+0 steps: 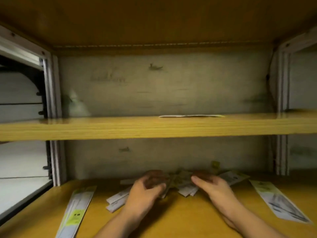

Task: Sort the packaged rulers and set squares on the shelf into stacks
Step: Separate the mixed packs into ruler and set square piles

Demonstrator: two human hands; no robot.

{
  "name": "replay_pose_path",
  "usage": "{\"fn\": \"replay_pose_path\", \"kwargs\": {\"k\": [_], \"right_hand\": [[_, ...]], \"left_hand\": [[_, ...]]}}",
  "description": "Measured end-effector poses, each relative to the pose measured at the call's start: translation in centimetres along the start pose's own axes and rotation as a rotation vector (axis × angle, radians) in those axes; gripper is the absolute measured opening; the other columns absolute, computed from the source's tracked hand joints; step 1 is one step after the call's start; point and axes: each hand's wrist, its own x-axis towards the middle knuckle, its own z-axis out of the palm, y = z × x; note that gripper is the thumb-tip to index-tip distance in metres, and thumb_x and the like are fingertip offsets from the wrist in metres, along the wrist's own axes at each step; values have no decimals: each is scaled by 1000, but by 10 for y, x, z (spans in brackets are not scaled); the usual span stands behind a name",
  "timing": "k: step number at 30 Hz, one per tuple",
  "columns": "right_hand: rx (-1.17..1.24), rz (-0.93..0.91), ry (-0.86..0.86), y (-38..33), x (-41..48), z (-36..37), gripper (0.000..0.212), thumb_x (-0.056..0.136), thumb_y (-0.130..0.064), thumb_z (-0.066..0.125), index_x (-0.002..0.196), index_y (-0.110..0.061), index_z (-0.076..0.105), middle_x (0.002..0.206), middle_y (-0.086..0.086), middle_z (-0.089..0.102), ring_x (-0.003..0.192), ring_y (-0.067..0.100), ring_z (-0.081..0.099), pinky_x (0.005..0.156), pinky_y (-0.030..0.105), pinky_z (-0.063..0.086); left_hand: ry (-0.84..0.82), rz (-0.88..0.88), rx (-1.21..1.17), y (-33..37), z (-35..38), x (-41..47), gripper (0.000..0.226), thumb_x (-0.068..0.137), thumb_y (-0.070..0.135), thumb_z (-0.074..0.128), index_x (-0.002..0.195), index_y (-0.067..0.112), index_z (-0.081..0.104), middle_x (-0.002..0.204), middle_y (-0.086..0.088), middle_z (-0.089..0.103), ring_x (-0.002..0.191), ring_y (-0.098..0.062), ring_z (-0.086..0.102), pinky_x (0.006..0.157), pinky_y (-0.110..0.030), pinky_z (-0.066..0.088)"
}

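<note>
A loose pile of packaged rulers and set squares (181, 183) lies at the back middle of the lower wooden shelf (180, 213). My left hand (145, 191) rests on the pile's left side with its fingers curled over some packs. My right hand (211, 186) lies on the pile's right side, fingers bent onto the packs. Whether either hand really grips a pack is blurred. A long packaged ruler (77, 210) lies alone at the front left. A packaged set square (277, 201) lies alone at the right.
The upper shelf board (154, 127) carries one flat white pack (192, 115) near its front edge and a pale crumpled thing (75, 105) in its back left corner. White metal uprights (56, 162) frame both sides. A grey wall closes the back.
</note>
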Motion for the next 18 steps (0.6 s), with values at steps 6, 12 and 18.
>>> {"fn": "replay_pose_path", "kwargs": {"k": [6,12,18], "right_hand": [[74,7,-65,10,19,-5,28,81,-20,84,106,-10,79,102,-1,83,101,16,76,85,21,54],[66,-59,-102,16,9,-1,25,83,-18,82,107,-15,77,100,-3,83,96,9,76,85,19,53],[33,-62,-93,15,11,-2,38,73,-31,86,108,-17,77,101,-2,83,104,15,75,103,33,53]], "left_hand": [[4,15,26,-3,4,7,28,90,-4,72,112,13,73,98,5,84,89,-2,77,73,-15,57],[61,-47,-129,-6,-1,1,22,97,4,63,114,12,75,109,-4,82,104,-18,76,89,-34,59],[273,99,679,-12,-34,34,20,100,27,59,115,23,71,119,-6,77,114,-30,70,94,-38,57]]}}
